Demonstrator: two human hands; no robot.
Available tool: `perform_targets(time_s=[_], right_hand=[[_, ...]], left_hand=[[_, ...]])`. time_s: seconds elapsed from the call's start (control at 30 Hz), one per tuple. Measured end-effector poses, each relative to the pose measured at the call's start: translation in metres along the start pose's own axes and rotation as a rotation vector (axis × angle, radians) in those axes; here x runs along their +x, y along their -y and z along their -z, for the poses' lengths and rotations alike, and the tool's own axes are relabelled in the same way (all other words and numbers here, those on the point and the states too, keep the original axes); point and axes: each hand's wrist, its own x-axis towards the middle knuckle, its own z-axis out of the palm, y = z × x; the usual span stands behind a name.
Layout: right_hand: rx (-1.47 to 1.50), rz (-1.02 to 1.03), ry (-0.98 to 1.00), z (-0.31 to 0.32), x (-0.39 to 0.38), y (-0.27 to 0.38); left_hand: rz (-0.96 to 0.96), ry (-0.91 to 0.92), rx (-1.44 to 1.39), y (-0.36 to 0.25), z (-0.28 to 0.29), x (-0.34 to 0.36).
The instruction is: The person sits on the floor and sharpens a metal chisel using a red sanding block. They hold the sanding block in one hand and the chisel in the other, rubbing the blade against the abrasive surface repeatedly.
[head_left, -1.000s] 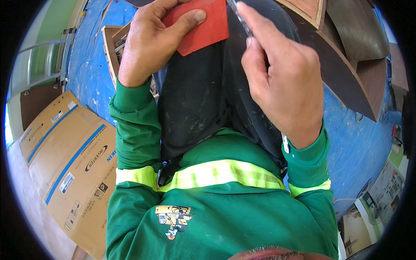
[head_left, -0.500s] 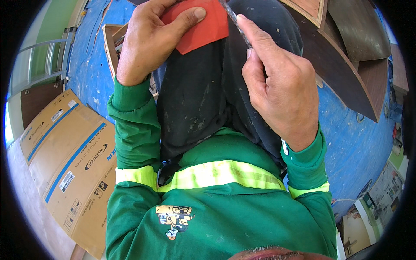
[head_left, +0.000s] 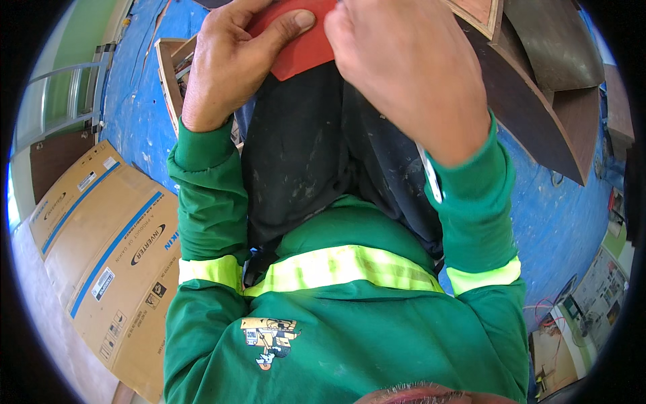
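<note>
Your bare right hand (head_left: 410, 81) has swung inward and forward since half a second ago, and its knuckles now overlap the right edge of the flat red sheet with straight edges (head_left: 303, 50). That hand is blurred with its fingers curled; the slim, dark, speckled tool seen in it earlier is out of sight, so you cannot tell what it is closed on. Your bare left hand (head_left: 229, 71) stays clamped on the red sheet, its thumb flat on the upper face and its other fingers mostly hidden. You have the sheet at the top of the view, above your dusty black trousers (head_left: 289, 148). To your left, a printed brown cardboard panel with blue stripes (head_left: 114, 269) lies near a pale wooden open-topped box (head_left: 168, 74); to your right, a dark brown curved-looking wooden panel (head_left: 528, 104) lies over the blue floor sheeting (head_left: 545, 229)
</note>
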Motion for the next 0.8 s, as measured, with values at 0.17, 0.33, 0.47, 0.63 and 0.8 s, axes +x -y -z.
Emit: perform_targets(time_s=[0.17, 0.33, 0.47, 0.63, 0.8], right_hand=[[0.174, 0.268, -0.364, -0.009, 0.014, -0.014], [0.182, 0.052, -0.224, -0.004, -0.037, -0.008], [0.233, -0.037, -0.156, -0.011, -0.064, -0.008], [0.261, -0.009, -0.171, -0.015, -0.068, -0.009], [0.254, 0.022, -0.185, -0.018, -0.069, -0.01]], left_hand=[[0.013, 0.011, -0.059, -0.001, 0.001, 0.0], [0.115, 0.023, -0.047, -0.016, 0.001, -0.002], [0.102, 0.031, -0.076, -0.013, -0.002, 0.0], [0.081, 0.034, -0.056, -0.013, 0.0, 0.0], [0.069, 0.022, -0.036, -0.011, 0.001, 0.0]])
